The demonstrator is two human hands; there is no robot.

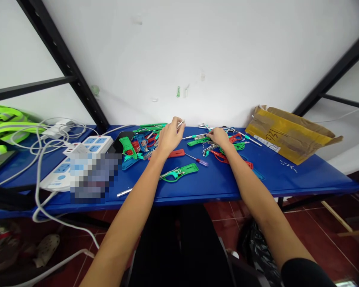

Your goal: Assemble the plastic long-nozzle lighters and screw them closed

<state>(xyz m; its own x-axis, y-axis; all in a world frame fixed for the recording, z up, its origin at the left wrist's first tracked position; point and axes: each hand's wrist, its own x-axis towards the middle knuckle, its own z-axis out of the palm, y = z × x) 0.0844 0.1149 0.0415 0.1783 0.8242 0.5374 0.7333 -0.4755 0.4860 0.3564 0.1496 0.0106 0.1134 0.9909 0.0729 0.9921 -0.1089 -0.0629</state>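
My left hand [169, 137] is raised above the blue table, fingers pinched around a small metal piece [181, 124]. My right hand [220, 138] reaches into the right-hand pile of lighter parts, its fingers closed at a green casing [198, 140]; what they grip, if anything, is hidden. Red, green and blue casings, wires and metal tubes lie around it. Under my left hand is another pile with a green casing half [127, 146]. Nearer me lies an opened green long-necked lighter [182, 172] with its metal tube. A screwdriver [201, 160] with a purple, see-through handle rests between the piles.
On the left are a white power strip [100, 142] with tangled cables, a blurred-out object [98, 175] and yellow-green reflective vests [12, 123]. A taped cardboard box [290, 133] stands at the right. Black shelf posts [74, 75] frame the table; a white wall is behind.
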